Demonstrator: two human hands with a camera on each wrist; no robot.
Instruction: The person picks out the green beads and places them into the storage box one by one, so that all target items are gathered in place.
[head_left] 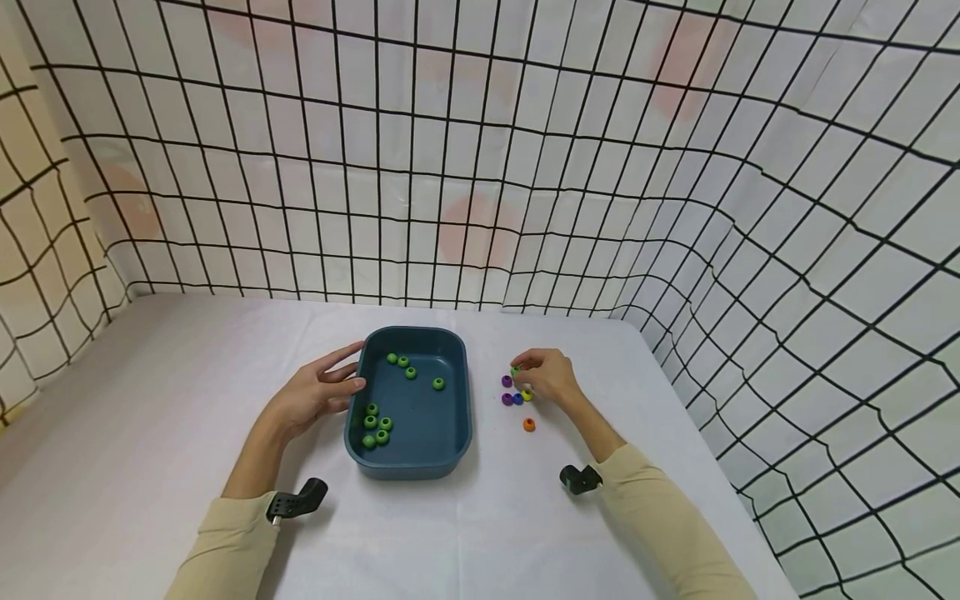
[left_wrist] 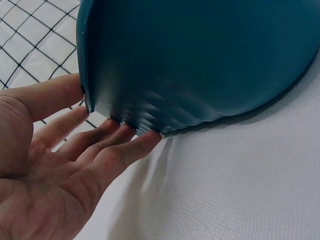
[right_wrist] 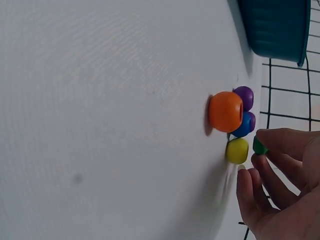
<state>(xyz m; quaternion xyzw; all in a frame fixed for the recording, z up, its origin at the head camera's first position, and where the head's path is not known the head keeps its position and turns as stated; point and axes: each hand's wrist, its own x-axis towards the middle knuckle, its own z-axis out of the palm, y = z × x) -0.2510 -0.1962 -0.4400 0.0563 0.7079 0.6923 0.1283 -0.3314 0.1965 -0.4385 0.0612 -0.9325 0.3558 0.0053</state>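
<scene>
A blue-teal tray (head_left: pixel 408 471) stands on the white-covered table, with several green beads (head_left: pixel 382 437) lying in it at the left side and toward the back. Its left wall meets the fingertips of my left hand (head_left: pixel 317 387), whose fingers are fairly straight. In the left wrist view the thumb touches the rim and the other fingers rest against the tray's outer wall (left_wrist: pixel 200 60). To the right of the tray, my right hand (head_left: pixel 551 377) pinches a green bead (right_wrist: pixel 259 146) between thumb and finger, just above the table.
Close to the right hand lie a yellow bead (right_wrist: pixel 237 151), a blue bead (head_left: pixel 517 399), two purple beads (head_left: pixel 507 382) and an orange bead (head_left: pixel 528 425) nearer the front. Black netting (head_left: pixel 480 200) over pale cloth walls rises behind the table and at both sides.
</scene>
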